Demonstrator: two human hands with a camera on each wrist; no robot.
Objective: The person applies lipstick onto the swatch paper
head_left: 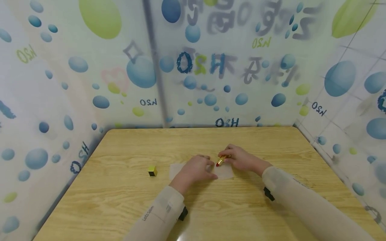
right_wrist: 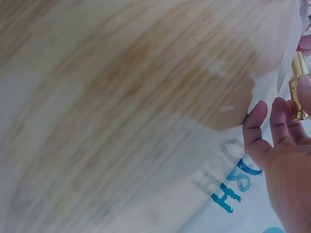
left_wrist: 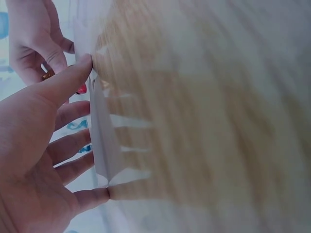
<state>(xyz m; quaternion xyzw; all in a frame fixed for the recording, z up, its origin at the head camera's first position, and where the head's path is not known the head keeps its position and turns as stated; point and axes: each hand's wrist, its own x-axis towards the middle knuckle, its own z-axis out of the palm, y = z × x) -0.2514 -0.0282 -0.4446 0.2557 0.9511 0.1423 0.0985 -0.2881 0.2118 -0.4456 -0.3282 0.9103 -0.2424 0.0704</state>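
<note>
My right hand pinches a lipstick with a gold tube. Its red tip points down and left, close over a thin white sheet of paper. Whether the tip touches the sheet, I cannot tell. The left hand rests on the sheet's middle, fingers spread and fairly straight, hiding part of it. In the left wrist view its fingertips touch the paper. The right wrist view catches the lipstick's gold case between thumb and fingers at the right edge. A gold-and-black lipstick cap stands left of the paper.
The wooden table reaches back to a patterned curtain printed with bubbles. More of this curtain hangs along both sides. Dark wrist cameras sit under both sleeves.
</note>
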